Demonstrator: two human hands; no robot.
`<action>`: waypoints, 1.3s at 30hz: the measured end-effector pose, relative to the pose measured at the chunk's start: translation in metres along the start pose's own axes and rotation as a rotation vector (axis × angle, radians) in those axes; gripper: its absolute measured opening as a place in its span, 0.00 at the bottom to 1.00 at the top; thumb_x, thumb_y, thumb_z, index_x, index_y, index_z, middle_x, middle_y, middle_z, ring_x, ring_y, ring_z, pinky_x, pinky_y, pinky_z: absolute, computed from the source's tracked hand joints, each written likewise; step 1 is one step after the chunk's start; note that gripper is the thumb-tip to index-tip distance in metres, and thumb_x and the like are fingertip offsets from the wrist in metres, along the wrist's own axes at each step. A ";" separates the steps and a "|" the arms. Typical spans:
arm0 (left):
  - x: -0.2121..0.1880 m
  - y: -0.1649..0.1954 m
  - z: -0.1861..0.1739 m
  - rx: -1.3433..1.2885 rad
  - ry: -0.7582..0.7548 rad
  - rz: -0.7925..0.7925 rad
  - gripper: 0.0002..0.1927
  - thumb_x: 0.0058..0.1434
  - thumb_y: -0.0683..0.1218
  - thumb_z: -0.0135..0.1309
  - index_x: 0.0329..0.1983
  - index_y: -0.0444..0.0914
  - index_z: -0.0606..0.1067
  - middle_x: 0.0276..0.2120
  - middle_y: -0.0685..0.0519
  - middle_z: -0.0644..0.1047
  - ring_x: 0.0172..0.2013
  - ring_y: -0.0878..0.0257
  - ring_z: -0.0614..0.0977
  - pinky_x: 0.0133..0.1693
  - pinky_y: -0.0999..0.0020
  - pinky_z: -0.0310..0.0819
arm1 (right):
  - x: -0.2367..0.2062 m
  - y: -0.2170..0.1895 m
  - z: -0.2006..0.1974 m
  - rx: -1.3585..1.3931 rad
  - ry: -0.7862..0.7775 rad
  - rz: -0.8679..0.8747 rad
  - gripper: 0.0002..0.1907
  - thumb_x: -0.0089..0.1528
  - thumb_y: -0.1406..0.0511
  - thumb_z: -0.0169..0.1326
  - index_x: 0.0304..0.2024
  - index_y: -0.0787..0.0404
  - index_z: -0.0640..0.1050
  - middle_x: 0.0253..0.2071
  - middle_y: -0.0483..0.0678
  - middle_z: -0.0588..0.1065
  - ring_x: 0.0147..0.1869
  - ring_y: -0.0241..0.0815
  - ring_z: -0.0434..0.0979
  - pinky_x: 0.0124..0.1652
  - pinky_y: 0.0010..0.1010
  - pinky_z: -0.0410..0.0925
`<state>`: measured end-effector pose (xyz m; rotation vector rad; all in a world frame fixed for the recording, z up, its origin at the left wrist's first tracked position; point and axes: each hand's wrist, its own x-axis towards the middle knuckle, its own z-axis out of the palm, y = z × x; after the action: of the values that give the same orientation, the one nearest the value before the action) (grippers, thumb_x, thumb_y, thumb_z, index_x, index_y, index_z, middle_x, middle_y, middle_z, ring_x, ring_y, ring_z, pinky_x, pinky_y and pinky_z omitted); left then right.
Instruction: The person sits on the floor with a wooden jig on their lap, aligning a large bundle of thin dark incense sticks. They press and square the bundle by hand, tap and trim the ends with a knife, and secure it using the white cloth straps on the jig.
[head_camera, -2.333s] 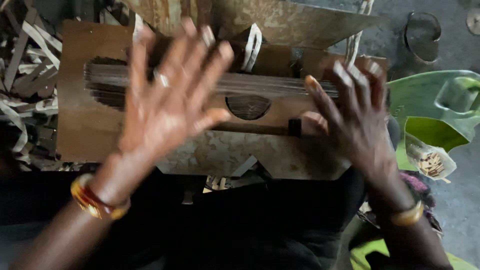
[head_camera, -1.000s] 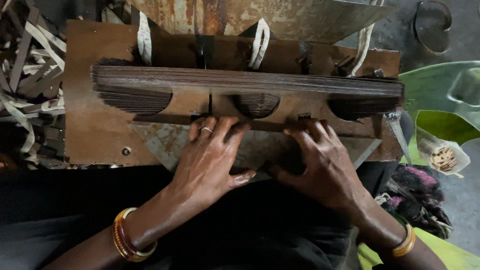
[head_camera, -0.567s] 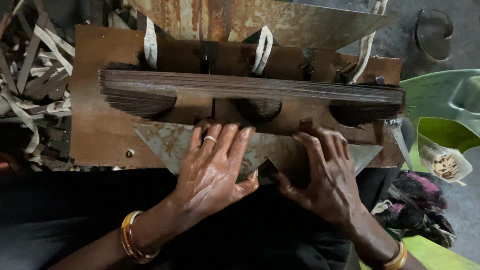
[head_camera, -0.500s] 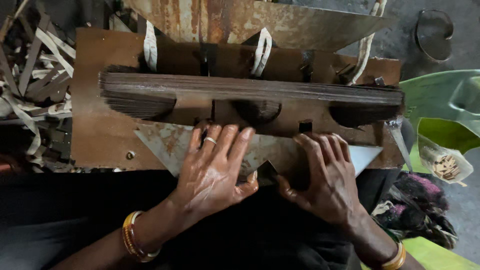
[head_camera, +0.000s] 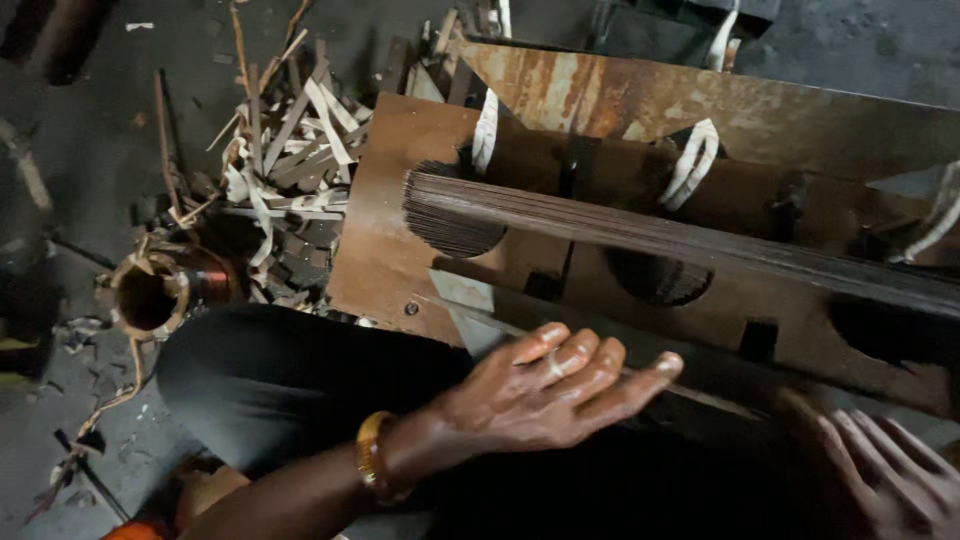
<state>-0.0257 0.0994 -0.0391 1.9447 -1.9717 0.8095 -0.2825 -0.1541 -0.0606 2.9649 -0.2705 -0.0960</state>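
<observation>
Rusty brown steel plate (head_camera: 385, 240) carries a long bundle of thin dark strips (head_camera: 640, 232), laid lengthwise across half-round cut-outs in the plate and running from near the plate's left edge off toward the right. White cord loops (head_camera: 487, 130) stand just behind the bundle, and a larger rusted sheet (head_camera: 640, 95) leans behind those. Compared with half a second ago, both hands have come off the pale triangular sheet piece (head_camera: 462, 305) they were pressing below the bundle; the view has also swung left. Left hand (head_camera: 545, 390) now hovers flat in front of the bundle, palm down, fingers straight and together, grip on nothing, apart from the plate as far as I can tell. Right hand (head_camera: 885, 475) is blurred at the lower right corner of the plate, fingers spread, holding nothing. Judgement: the pressing or smoothing step looks released, bundle sits unheld on the plate, hands between moves. Gold bangle (head_camera: 368, 465) on the left wrist. Left of the plate: a heap of pale scrap strips (head_camera: 290, 150) on the floor, and a copper-wound coil (head_camera: 160, 290) with a hollow core, well apart from the bundle. Dark cloth over the person's lap fills the space in front of the plate.
</observation>
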 end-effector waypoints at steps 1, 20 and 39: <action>-0.004 -0.008 -0.004 -0.056 -0.015 -0.033 0.20 0.74 0.43 0.53 0.69 0.42 0.72 0.47 0.56 0.74 0.52 0.63 0.76 0.59 0.64 0.69 | 0.003 -0.003 0.002 0.007 0.016 -0.013 0.24 0.60 0.60 0.61 0.58 0.56 0.77 0.49 0.50 0.80 0.54 0.49 0.82 0.53 0.40 0.71; -0.026 -0.133 -0.047 0.062 0.057 -0.460 0.09 0.68 0.35 0.68 0.41 0.34 0.77 0.41 0.50 0.77 0.42 0.55 0.79 0.45 0.61 0.75 | 0.096 -0.029 -0.047 0.085 0.416 -0.092 0.16 0.61 0.66 0.63 0.52 0.64 0.82 0.39 0.54 0.82 0.39 0.45 0.84 0.40 0.31 0.74; -0.031 -0.126 -0.037 -0.078 -0.092 -0.641 0.07 0.66 0.37 0.70 0.44 0.36 0.82 0.41 0.47 0.76 0.40 0.57 0.81 0.43 0.63 0.72 | 0.115 -0.028 -0.080 0.225 0.646 0.031 0.12 0.63 0.66 0.68 0.46 0.63 0.81 0.43 0.49 0.75 0.44 0.47 0.76 0.43 0.39 0.69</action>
<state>0.0927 0.1518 0.0004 2.3834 -1.2497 0.4666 -0.1586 -0.1360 0.0079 2.9984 -0.2461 0.9298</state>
